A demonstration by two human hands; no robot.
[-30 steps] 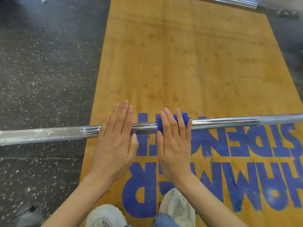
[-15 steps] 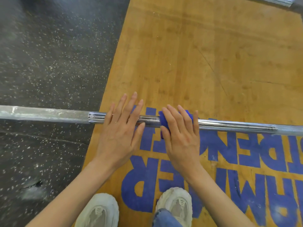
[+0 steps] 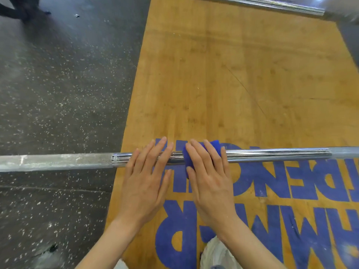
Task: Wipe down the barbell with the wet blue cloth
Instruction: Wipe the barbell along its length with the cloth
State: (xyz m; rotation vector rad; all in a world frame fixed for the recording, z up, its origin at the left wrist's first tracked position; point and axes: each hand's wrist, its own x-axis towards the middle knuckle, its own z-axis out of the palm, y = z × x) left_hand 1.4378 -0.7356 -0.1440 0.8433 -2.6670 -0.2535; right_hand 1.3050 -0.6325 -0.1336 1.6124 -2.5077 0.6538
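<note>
Over upside-down blue "HAMMER" lettering (image 3: 252, 230), flat left hand (image 3: 144, 183) and right hand (image 3: 210, 183) press blue cloth (image 3: 215, 146) onto barbell (image 3: 272, 155)

1 view only: head camera, wide-angle, looks steeply down from above, close over both hands at lower centre of frame; floor edges bend toward frame corners.

We see a chrome-silver barbell (image 3: 272, 154), a deep blue cloth (image 3: 214, 145), a honey-yellow wooden platform (image 3: 233, 74) lettered in blue, and, at nine o'clock, black rubber flooring (image 3: 58, 84) flecked white.
</note>
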